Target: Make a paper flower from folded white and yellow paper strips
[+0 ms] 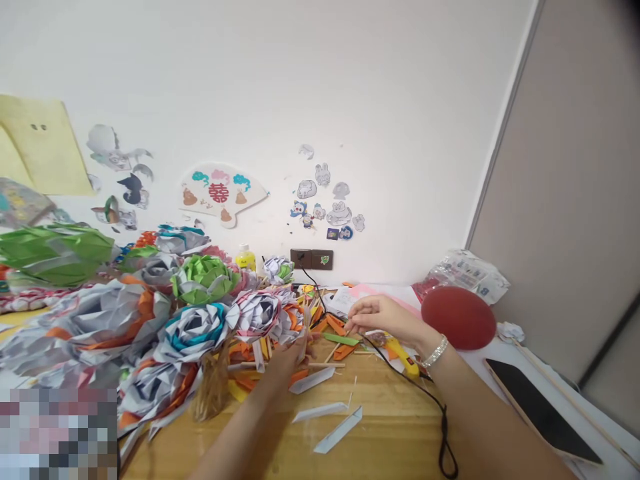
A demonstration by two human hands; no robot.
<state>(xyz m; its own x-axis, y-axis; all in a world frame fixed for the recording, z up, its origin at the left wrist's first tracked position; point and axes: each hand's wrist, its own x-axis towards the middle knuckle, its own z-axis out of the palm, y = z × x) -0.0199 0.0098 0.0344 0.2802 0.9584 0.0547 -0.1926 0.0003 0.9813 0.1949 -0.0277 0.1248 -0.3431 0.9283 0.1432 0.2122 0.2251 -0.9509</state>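
Note:
My left hand [295, 353] is closed in front of the paper flowers, its fingers partly hidden; what it holds I cannot make out. Near it lie a thin wooden stick [327, 365] and a white folded paper strip [313, 381]. My right hand [380, 317], with a bracelet at the wrist, hovers over the orange folded pieces [345, 351] and a green folded strip [341, 339]. Its fingers are curled with the tips close together, and anything between them is too small to tell. Under that wrist lies a yellow glue gun [404, 357].
Several paper flowers, among them a blue-edged one [196, 330], crowd the left side. A black cord [425, 387] runs over the wooden table [400, 440]. To the right are a red rounded object [459, 318] and a dark tablet-like device [540, 407]. A glue bottle [245, 258] stands behind.

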